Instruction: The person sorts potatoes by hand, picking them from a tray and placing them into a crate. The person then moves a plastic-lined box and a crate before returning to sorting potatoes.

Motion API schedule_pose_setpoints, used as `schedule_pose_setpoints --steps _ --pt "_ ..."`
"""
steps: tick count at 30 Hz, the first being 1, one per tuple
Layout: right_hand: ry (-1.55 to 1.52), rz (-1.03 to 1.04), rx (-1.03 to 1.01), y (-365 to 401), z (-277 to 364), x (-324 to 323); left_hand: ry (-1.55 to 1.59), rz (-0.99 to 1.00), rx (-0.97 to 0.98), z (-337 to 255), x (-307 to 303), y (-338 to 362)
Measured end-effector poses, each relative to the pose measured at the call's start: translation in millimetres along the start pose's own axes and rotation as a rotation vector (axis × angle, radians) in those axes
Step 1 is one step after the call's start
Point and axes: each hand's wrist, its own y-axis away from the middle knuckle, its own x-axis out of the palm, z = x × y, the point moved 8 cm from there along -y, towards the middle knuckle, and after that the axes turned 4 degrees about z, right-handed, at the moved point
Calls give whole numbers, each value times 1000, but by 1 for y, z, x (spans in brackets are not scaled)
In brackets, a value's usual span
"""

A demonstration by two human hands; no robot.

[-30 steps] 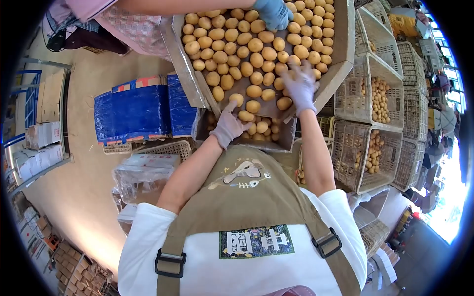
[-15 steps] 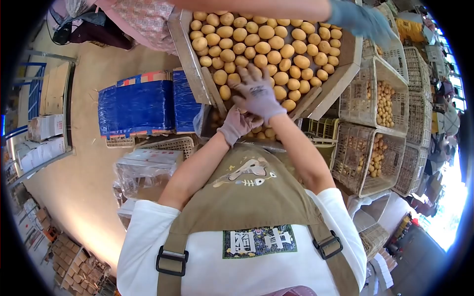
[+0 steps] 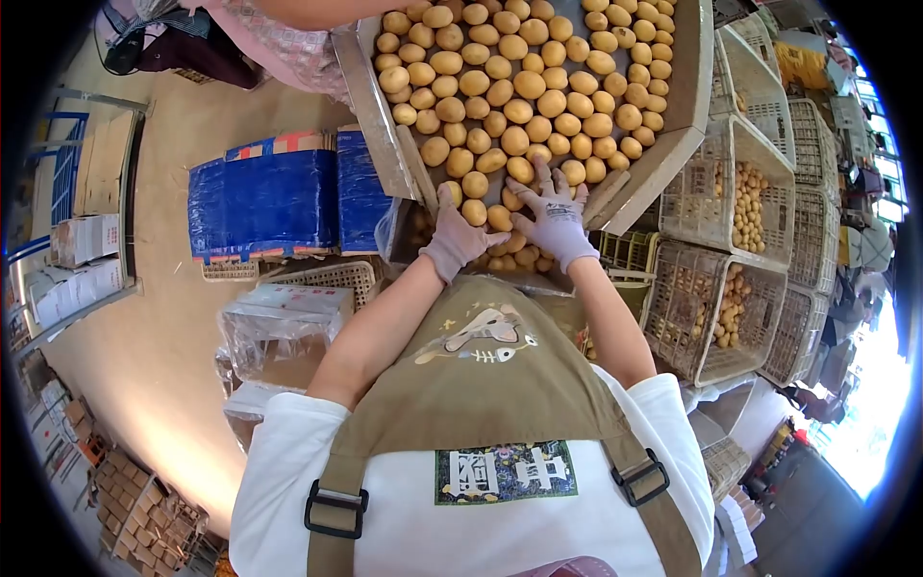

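Yellow-brown, rounded produce that looks like potatoes (image 3: 517, 112) lies across a sorting tray with raised grey side boards (image 3: 663, 163). My left hand (image 3: 456, 236), in a pale glove, is at the tray's near left corner, fingers apart beside a few of the potatoes. At the near right corner my right hand (image 3: 556, 216), gloved the same way, has its fingers spread and pointing up the tray, touching the nearest potatoes. Neither hand is closed around one. More potatoes (image 3: 519, 258) lie below the tray's mouth, partly hidden by my hands.
Plastic crates (image 3: 697, 313) holding potatoes are stacked on the right. Blue-wrapped boxes (image 3: 264, 207) and a plastic-covered carton (image 3: 288, 322) stand on the left. Another person's arm (image 3: 327, 8) and pink patterned clothing (image 3: 288, 43) show at the top left.
My hands were close together, the right over the tray's left part; now they are apart, the right moved right and nearer me. The other person's teal-gloved hand has left the view.
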Motion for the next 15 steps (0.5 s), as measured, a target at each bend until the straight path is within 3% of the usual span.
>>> schedule_pose_setpoints --steps 6,8,9,11,12,13,14,15 --pt "29 -32 -32 3 2 -8 15 59 1 -1 4 3" --pt "-275 -61 -62 -13 -18 -13 33 9 8 -1 4 4" --pt "-630 -326 -41 -15 -42 -21 18 -46 26 -2 5 6" --pt "-422 -506 112 -20 -54 -68 -19 -154 51 1 11 12" --pt "-245 -596 188 -22 -54 -78 -82 -112 32 3 11 9" --pt "-226 -177 237 -41 -42 -59 -147 -69 15 3 6 7" --pt "-1 -126 210 -33 -13 -57 -213 -25 -1 2 2 4" --pt "-3 -74 110 -33 -7 -53 -235 28 -42 1 8 7"
